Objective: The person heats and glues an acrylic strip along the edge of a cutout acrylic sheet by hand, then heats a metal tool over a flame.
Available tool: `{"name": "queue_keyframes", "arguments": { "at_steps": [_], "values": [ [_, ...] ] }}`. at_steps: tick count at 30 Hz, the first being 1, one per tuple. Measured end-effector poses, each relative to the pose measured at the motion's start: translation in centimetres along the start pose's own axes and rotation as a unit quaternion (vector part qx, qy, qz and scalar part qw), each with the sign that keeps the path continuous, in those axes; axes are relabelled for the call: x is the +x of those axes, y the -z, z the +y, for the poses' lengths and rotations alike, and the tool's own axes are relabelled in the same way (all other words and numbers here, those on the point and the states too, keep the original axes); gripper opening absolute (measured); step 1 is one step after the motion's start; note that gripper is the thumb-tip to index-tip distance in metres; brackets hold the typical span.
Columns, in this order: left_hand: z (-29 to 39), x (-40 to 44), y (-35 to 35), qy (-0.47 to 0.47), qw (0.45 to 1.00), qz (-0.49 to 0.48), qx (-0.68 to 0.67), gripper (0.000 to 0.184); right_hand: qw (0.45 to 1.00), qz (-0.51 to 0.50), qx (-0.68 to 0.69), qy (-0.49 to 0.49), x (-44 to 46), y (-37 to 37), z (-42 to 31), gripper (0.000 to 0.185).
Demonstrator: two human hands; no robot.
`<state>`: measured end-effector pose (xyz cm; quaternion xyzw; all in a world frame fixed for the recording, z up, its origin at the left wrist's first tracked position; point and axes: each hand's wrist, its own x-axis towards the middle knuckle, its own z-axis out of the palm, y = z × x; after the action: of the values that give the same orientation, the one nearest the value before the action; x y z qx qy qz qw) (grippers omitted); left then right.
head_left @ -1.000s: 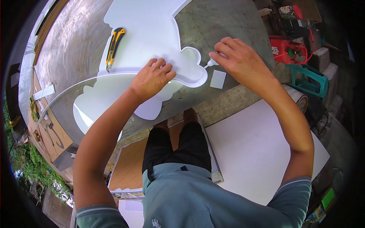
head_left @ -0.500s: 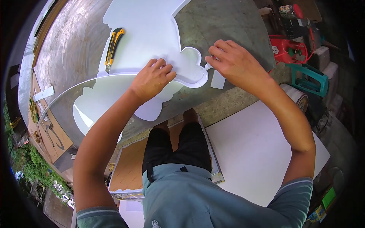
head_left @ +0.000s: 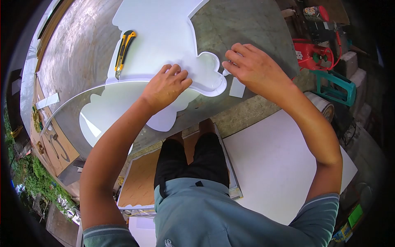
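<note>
A large white shape with a raised, curving rim (head_left: 160, 41) lies on the grey table. My left hand (head_left: 168, 87) rests at its near rim, fingers curled and pressed around the edge strip. To the right, my right hand (head_left: 251, 64) pinches a small white bottle (head_left: 226, 72), mostly hidden by the fingers, its nozzle close to the outside of the rounded rim. A yellow and black utility knife (head_left: 124, 51) lies on the white shape. Just below my right hand is a small white rectangular piece (head_left: 237, 87).
The grey table (head_left: 242, 24) ends at a near edge in front of my legs. A large white board (head_left: 271, 160) lies lower right. Beyond the table stand a red metal object (head_left: 310, 54) and a teal stool (head_left: 335, 88). A brown board (head_left: 57, 148) is at left.
My right hand has come slightly down and left, bringing the bottle nearer the rim. The white shape has shifted slightly right; my left hand stays at its edge.
</note>
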<state>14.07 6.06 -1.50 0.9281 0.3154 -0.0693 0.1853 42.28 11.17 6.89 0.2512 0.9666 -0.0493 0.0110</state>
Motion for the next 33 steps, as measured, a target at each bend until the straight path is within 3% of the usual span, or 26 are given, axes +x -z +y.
{"name": "queue_keyframes", "arguments": {
  "at_steps": [9,18,20,21,23,26,30,33],
  "values": [
    [0.1,0.0,0.1,-0.001,1.0,0.005,0.009,0.012,1.0,-0.005,0.013,-0.001,0.0,0.2,0.2,0.011],
    [-0.1,0.0,-0.2,-0.004,1.0,0.009,0.016,0.011,0.985,0.063,0.062,-0.151,-3.8,1.9,3.9,0.029],
    [-0.1,0.0,-0.2,-0.004,1.0,0.006,0.017,0.011,0.941,0.144,0.147,-0.268,-5.0,0.5,4.7,0.03],
    [-0.2,0.0,-0.2,-0.005,1.0,0.013,0.01,0.012,0.941,0.14,0.152,-0.269,-5.2,-0.7,4.7,0.03],
    [-0.1,0.0,-0.3,-0.009,1.0,0.015,-0.003,0.013,0.851,0.22,0.28,-0.387,-5.7,-3.8,4.7,0.029],
    [-0.1,0.0,-0.4,-0.01,0.999,0.029,0.01,0.015,0.801,0.272,0.306,-0.437,-5.5,-8.6,5.1,0.033],
    [0.0,0.0,-0.6,-0.006,0.999,0.017,0.033,0.026,0.76,0.258,0.335,-0.493,-3.9,-10.6,4.9,0.047],
    [0.2,0.0,-0.8,-0.004,0.998,0.025,0.05,0.031,0.768,0.24,0.267,-0.53,-3.1,-10.5,4.2,0.032]
  ]
}}
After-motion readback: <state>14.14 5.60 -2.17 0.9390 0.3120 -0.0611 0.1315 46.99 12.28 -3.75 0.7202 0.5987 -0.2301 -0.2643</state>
